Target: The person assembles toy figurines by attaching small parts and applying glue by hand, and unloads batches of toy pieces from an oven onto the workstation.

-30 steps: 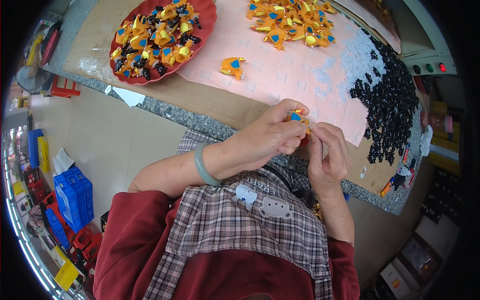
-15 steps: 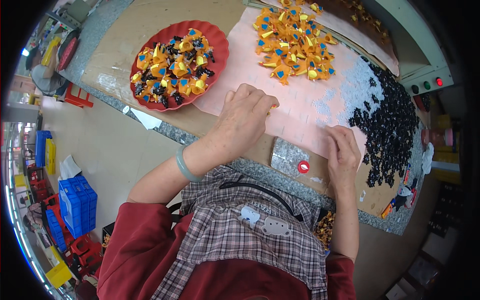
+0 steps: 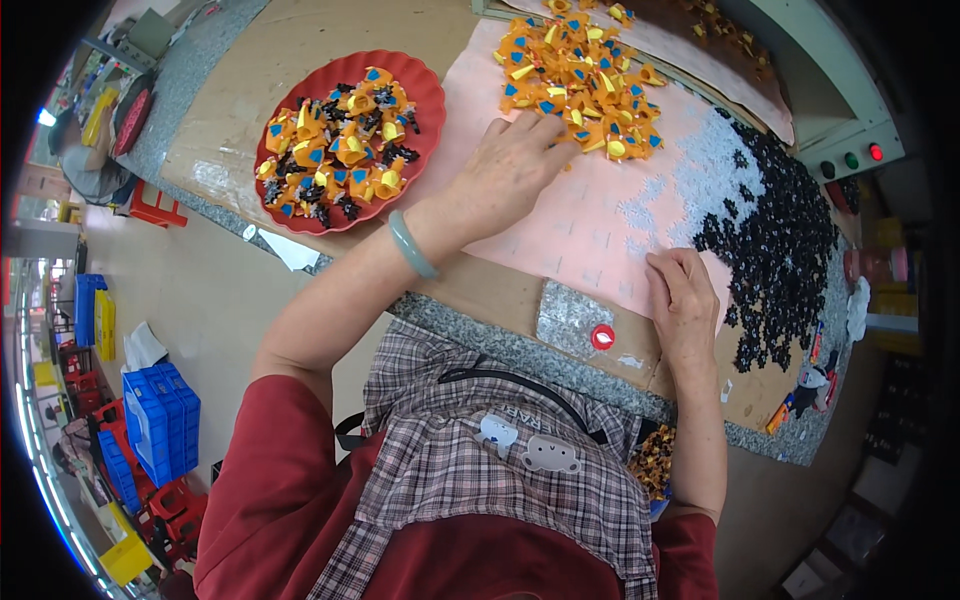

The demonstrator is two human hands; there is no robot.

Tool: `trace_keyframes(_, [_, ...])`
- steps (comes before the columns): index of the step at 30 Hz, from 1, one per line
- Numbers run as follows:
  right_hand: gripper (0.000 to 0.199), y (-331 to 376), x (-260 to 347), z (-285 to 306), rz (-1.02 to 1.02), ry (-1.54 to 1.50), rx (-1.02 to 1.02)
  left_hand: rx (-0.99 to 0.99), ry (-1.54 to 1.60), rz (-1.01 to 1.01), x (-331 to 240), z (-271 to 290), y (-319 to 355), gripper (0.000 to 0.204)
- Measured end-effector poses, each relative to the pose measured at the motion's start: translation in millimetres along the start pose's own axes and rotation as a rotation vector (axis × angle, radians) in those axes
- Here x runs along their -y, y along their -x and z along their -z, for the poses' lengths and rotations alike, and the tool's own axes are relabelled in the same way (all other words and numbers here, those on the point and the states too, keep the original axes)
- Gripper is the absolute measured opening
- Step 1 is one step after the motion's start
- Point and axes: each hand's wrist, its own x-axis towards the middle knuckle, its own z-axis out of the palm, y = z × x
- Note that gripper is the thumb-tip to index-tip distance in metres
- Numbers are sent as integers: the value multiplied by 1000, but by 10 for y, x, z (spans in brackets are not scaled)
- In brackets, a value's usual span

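Observation:
My left hand (image 3: 512,172), with a pale green bangle on its wrist, reaches to the near edge of a pile of orange plastic pieces (image 3: 585,85) with yellow and blue parts. Its fingers are bent and closed in; their tips are hidden, so what they hold cannot be made out. Low over the right part of the pink sheet (image 3: 560,235), my right hand (image 3: 688,305) has curled fingers drawn toward the thumb. Anything between them is too small to make out. White small pieces (image 3: 715,170) and black small pieces (image 3: 780,250) spread beside that hand.
A red scalloped plate (image 3: 432,110) at left holds orange pieces mixed with black and whitish ones. Near the table's front edge lie a clear flat packet (image 3: 570,315) and a red round cap (image 3: 602,337). A metal frame with lights (image 3: 850,160) borders the far right. Blue crates (image 3: 160,425) stand on the floor.
My left hand has moved forward from the near edge of the pink sheet to the orange pile. The orange piece visible at its fingertips is out of sight now. My right hand has barely moved.

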Motion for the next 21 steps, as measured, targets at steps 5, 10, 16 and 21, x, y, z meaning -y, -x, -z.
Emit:
trace_keyframes(5, [16, -31, -62, -2, -75, -116, 3, 55, -48, -12, 78, -55, -153, 45])
trace_keyframes(10, [16, -40, -51, -61, -104, -203, 11, 108, -118, -86, 77, -122, -277, 42])
trace_keyframes(16, [17, -73, -31, -95, -91, -164, 30, 171, -150, -130, 86, -108, -290, 36])
trace_keyframes(21, [19, -77, -57, -68, -120, -194, 70, 67, -150, -145, 62, 86, -218, 33])
